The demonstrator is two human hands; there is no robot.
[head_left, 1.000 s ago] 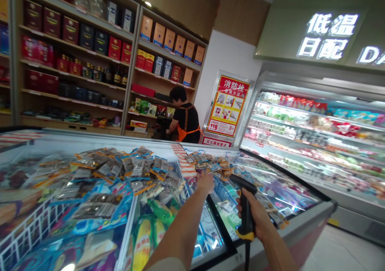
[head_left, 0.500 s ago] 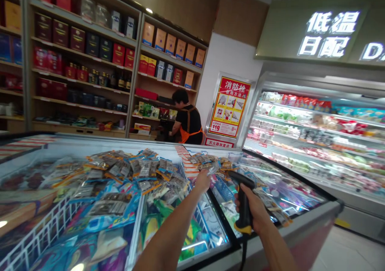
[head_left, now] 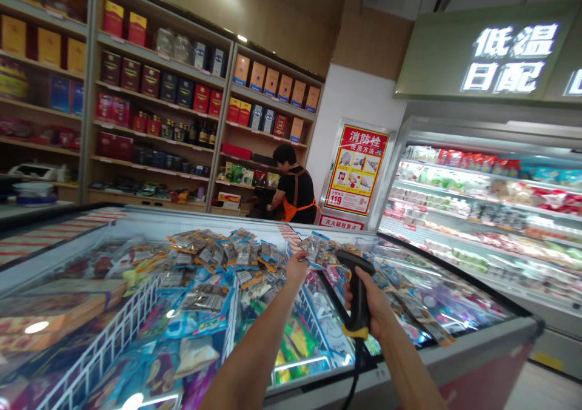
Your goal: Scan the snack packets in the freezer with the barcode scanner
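Note:
My right hand is wrapped round the grip of a black and yellow barcode scanner, whose head points left toward my other hand. A cable runs down from the scanner's base. With my left hand I pinch the edge of a small clear snack packet with blue and orange trim, just beyond the scanner's head. Similar packets lie in a heap on the freezer's glass to the left. More loose packets lie on the glass right of the scanner.
Under the glass of the chest freezer are bagged goods and white wire dividers. A person in an orange apron bends at the shelves behind it. A lit refrigerated display stands at right.
My left hand has moved left a little and now holds the packet up before the scanner. The scanner has shifted slightly left and down. The view has swung left.

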